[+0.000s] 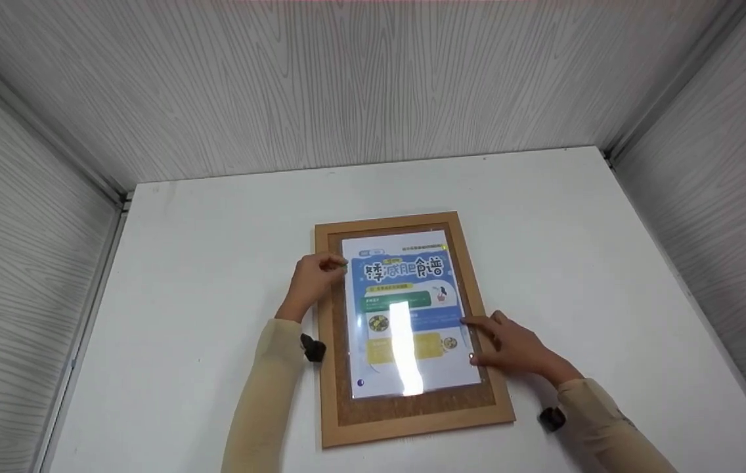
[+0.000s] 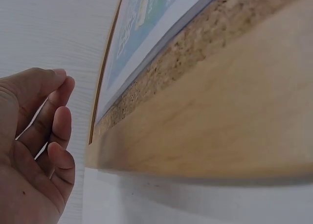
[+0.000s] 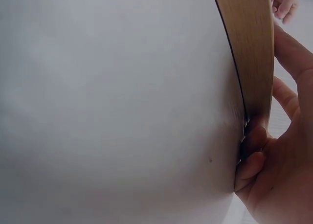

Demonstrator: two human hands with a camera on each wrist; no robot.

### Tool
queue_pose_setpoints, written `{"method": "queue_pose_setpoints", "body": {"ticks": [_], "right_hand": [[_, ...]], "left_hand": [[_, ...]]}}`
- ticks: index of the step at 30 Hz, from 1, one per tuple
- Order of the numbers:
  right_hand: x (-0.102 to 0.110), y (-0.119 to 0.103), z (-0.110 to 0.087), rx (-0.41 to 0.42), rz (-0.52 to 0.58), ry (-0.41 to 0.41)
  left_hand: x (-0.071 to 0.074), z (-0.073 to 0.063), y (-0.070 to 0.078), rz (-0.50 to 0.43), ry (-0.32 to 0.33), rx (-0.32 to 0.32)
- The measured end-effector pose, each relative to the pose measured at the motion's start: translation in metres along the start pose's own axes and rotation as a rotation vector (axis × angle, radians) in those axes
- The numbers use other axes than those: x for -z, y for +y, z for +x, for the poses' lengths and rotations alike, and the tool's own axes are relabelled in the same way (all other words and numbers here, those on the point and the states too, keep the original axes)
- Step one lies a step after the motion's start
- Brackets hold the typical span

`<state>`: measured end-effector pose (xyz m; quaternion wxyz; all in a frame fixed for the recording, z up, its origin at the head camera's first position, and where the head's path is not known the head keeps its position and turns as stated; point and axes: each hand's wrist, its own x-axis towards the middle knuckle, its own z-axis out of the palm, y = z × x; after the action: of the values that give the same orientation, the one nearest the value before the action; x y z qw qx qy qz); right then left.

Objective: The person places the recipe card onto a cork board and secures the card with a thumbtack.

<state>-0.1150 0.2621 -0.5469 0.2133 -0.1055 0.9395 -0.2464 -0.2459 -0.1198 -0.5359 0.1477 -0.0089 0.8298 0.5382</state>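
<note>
A wood-framed cork board (image 1: pixel 416 402) lies on the white table. On its cork rests a glossy poster sheet (image 1: pixel 406 315) with blue, green and yellow panels and a strong glare. The left hand (image 1: pixel 316 279) is at the sheet's upper left edge, thumb and forefinger together, apparently pinching a small dark thing; in the left wrist view that thing is hidden. The right hand (image 1: pixel 511 343) rests over the board's right side, forefinger and thumb apart on the sheet's edge. Small pin-like dots show at the sheet's top right (image 1: pixel 444 247), lower left (image 1: pixel 360 382) and by the right thumb.
The white table (image 1: pixel 215 263) surrounds the board. Grey wood-patterned panels (image 1: pixel 347 85) stand at the back and on both sides. A black device (image 1: pixel 312 348) is worn at the left wrist, another (image 1: pixel 551 418) at the right.
</note>
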Motion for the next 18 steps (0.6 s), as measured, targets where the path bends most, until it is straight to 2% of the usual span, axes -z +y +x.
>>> {"method": "queue_pose_setpoints", "body": {"ticks": [8,18], "right_hand": [[-0.001,0.001,0.0,0.0,0.009,0.003],[0.0,0.0,-0.001,0.021,-0.002,0.02]], "left_hand": [[-0.01,0.009,0.004,0.022,-0.009,0.014],[-0.022,0.013,0.005,-0.011,0.0,0.016]]}}
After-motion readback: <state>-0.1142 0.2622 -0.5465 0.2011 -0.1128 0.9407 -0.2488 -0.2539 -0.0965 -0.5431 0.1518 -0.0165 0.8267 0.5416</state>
